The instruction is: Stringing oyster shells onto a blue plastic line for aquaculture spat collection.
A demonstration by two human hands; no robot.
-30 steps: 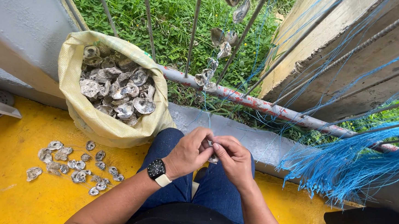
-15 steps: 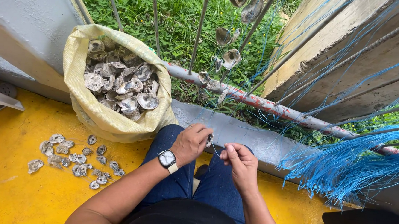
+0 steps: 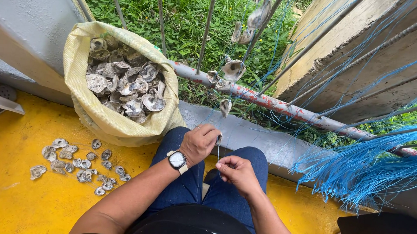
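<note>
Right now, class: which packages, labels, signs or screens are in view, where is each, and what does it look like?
Woven sack: on the yellow floor left of the knees; pale yellow, open-topped, full of grey oyster shells.
Wristwatch: on the left wrist; square dark screen, cream strap.

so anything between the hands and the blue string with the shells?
Nothing visible. The left hand and the right hand both pinch the thin blue string directly, and a shell hangs on it just above. The sack of shells sits off to the left.
</note>
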